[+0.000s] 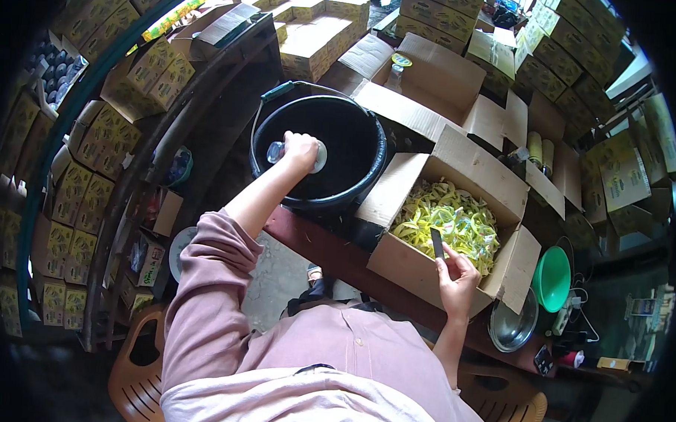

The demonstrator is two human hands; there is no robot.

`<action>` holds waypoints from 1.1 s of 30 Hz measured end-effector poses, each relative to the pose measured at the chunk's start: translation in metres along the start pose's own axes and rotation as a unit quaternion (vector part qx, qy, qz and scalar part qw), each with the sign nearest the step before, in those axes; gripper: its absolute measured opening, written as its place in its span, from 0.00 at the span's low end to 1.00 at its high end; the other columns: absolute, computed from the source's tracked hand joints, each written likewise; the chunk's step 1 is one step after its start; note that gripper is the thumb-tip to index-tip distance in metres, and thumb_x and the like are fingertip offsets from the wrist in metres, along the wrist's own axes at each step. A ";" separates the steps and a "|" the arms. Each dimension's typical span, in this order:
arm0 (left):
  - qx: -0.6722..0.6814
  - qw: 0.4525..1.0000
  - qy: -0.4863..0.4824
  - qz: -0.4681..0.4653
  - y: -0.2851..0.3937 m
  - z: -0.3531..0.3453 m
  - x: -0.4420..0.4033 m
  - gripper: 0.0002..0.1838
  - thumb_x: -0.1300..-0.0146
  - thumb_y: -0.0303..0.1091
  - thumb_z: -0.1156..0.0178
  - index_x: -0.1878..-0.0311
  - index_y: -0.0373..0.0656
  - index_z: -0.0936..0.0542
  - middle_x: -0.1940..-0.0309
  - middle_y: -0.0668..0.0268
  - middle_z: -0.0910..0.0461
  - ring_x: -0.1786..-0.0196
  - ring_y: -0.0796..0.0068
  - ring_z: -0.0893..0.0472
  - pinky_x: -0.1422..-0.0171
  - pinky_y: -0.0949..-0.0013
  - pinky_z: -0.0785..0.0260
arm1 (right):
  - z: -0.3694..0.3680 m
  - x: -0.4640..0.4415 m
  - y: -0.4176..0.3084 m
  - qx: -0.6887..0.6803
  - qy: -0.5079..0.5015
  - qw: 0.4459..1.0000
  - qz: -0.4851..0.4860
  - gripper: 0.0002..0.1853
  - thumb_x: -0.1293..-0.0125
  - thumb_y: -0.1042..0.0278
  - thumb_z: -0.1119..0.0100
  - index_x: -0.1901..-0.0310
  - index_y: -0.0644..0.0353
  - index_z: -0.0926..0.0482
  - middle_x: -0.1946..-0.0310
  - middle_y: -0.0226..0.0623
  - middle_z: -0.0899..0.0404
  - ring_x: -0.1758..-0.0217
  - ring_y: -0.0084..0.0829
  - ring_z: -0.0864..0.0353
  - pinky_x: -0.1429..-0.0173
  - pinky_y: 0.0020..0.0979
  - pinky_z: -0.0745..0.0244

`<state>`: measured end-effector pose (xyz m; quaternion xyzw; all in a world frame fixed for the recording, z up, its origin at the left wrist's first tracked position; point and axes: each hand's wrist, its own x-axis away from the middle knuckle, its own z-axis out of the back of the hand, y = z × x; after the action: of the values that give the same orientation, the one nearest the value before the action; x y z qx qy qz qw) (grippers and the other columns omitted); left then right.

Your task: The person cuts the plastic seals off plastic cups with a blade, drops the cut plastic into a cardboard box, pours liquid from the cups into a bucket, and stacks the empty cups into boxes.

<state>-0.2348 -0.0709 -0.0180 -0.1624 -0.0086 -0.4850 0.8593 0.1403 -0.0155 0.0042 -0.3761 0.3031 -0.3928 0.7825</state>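
Observation:
My left hand (pixel 301 149) is closed around a clear bottle (pixel 276 151), held over the mouth of a black bucket (pixel 377 149). One end of the bottle sticks out at the left of my fist; a pale round part shows at the right. Between thumb and fingers, my right hand (pixel 458 277) pinches a dark flat strip (pixel 436 244). It is at the near side of an open cardboard box (pixel 403 262), which is filled with tangled yellow-green printed strips (pixel 449 215). The strip's upper end overlaps these in view. What the strip is, I cannot tell.
Behind stands another open carton (pixel 440 69) with a clear yellow-topped bottle (pixel 396 70). At right are a green bowl (pixel 552 278), a metal bowl (pixel 514 325) and a power strip (pixel 565 316) with cables. Stacked yellow boxes (pixel 74 194) line the left; plastic chairs (pixel 135 375) stand beside me.

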 end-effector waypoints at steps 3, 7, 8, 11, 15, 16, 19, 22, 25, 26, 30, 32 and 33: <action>-0.006 0.953 -0.294 -0.075 0.001 0.012 0.006 0.27 0.64 0.53 0.32 0.63 0.42 0.19 0.63 0.59 0.20 0.57 0.65 0.21 0.54 0.63 0.30 | -0.001 0.001 0.002 -0.009 0.009 1.000 0.000 0.17 0.48 0.79 0.40 0.54 0.59 0.22 0.80 0.25 0.29 0.79 0.13 0.33 0.75 0.17 0.37; -0.009 0.979 -0.205 0.005 -0.006 0.017 0.003 0.32 0.59 0.56 0.33 0.50 0.52 0.24 0.53 0.67 0.23 0.51 0.65 0.23 0.49 0.58 0.32 | 0.001 0.003 0.010 -0.015 0.019 1.000 -0.014 0.19 0.48 0.79 0.41 0.52 0.59 0.23 0.80 0.24 0.29 0.80 0.12 0.33 0.75 0.17 0.37; -0.019 0.967 -0.255 0.001 -0.005 0.015 0.004 0.32 0.59 0.56 0.33 0.50 0.51 0.23 0.53 0.67 0.23 0.51 0.65 0.23 0.49 0.58 0.32 | 0.002 0.003 0.009 -0.020 0.023 0.999 -0.017 0.19 0.48 0.79 0.41 0.52 0.59 0.24 0.80 0.24 0.29 0.80 0.12 0.33 0.75 0.17 0.37; -0.066 0.935 -0.347 -0.020 0.001 0.025 0.008 0.35 0.62 0.58 0.32 0.51 0.48 0.23 0.54 0.67 0.23 0.52 0.66 0.23 0.48 0.57 0.36 | 0.006 0.003 0.008 -0.027 0.036 0.999 -0.020 0.19 0.48 0.79 0.41 0.51 0.59 0.24 0.80 0.24 0.28 0.80 0.11 0.33 0.75 0.16 0.37; -0.062 0.957 -0.282 -0.015 0.000 0.021 0.009 0.35 0.64 0.58 0.31 0.52 0.48 0.22 0.55 0.67 0.22 0.52 0.65 0.23 0.48 0.55 0.38 | 0.010 0.004 0.013 -0.052 0.076 0.995 -0.025 0.18 0.47 0.79 0.40 0.52 0.60 0.24 0.79 0.23 0.27 0.79 0.11 0.32 0.74 0.15 0.37; -0.055 0.960 -0.274 -0.004 0.003 0.027 0.013 0.34 0.64 0.57 0.31 0.53 0.47 0.22 0.56 0.66 0.22 0.53 0.65 0.23 0.49 0.54 0.38 | 0.012 0.005 0.015 -0.062 0.089 0.994 -0.029 0.18 0.46 0.78 0.40 0.52 0.61 0.24 0.79 0.23 0.27 0.78 0.11 0.32 0.74 0.15 0.37; -0.008 0.990 -0.138 0.031 0.004 0.023 0.017 0.29 0.63 0.52 0.30 0.57 0.46 0.20 0.59 0.65 0.20 0.56 0.65 0.21 0.46 0.51 0.42 | 0.019 0.007 0.022 -0.150 0.118 0.980 -0.056 0.17 0.45 0.77 0.40 0.52 0.63 0.25 0.77 0.24 0.26 0.77 0.10 0.32 0.73 0.14 0.37; -0.030 0.990 -0.131 0.046 0.013 0.024 0.018 0.25 0.61 0.48 0.31 0.59 0.46 0.20 0.60 0.65 0.20 0.56 0.67 0.21 0.44 0.50 0.46 | 0.027 0.010 0.039 -0.242 0.149 0.955 -0.083 0.16 0.45 0.77 0.40 0.53 0.64 0.25 0.75 0.26 0.23 0.74 0.12 0.28 0.68 0.15 0.35; -0.076 0.989 -0.119 0.031 0.016 0.015 0.015 0.24 0.59 0.47 0.32 0.58 0.47 0.20 0.60 0.66 0.20 0.56 0.66 0.21 0.43 0.48 0.47 | 0.035 0.012 0.047 -0.297 0.198 0.931 -0.074 0.16 0.45 0.79 0.41 0.53 0.66 0.26 0.74 0.26 0.23 0.73 0.12 0.29 0.65 0.14 0.35; -0.094 0.990 -0.107 0.020 0.016 0.010 0.013 0.24 0.58 0.47 0.32 0.57 0.47 0.20 0.59 0.66 0.20 0.55 0.66 0.21 0.43 0.47 0.48 | 0.038 0.015 0.051 -0.305 0.199 0.928 -0.076 0.16 0.45 0.79 0.41 0.53 0.66 0.26 0.74 0.26 0.23 0.72 0.12 0.29 0.65 0.14 0.35; -0.062 0.939 -0.336 0.031 0.017 0.043 0.015 0.26 0.58 0.52 0.33 0.55 0.50 0.21 0.56 0.69 0.21 0.53 0.67 0.22 0.50 0.61 0.31 | 0.055 0.024 0.067 -0.313 0.208 0.923 -0.082 0.16 0.45 0.80 0.42 0.53 0.66 0.26 0.73 0.27 0.23 0.72 0.12 0.29 0.65 0.14 0.35; -0.081 0.975 -0.208 0.014 0.015 0.042 0.017 0.27 0.59 0.53 0.32 0.55 0.51 0.21 0.57 0.69 0.21 0.53 0.69 0.22 0.48 0.62 0.32 | 0.062 0.030 0.072 -0.305 0.227 0.921 -0.087 0.16 0.45 0.80 0.42 0.53 0.66 0.26 0.73 0.27 0.23 0.72 0.12 0.29 0.66 0.14 0.36; -0.066 0.916 -0.394 0.029 0.018 0.044 0.014 0.26 0.61 0.49 0.31 0.56 0.49 0.20 0.58 0.67 0.20 0.55 0.69 0.21 0.49 0.64 0.31 | 0.065 0.032 0.079 -0.312 0.220 0.920 -0.089 0.16 0.45 0.80 0.42 0.53 0.66 0.27 0.73 0.26 0.24 0.73 0.11 0.30 0.66 0.13 0.36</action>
<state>-0.2063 -0.0610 0.0209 -0.3969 -0.3098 -0.3557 0.7874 0.2374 0.0123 -0.0318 -0.5310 0.5403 -0.4190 0.5006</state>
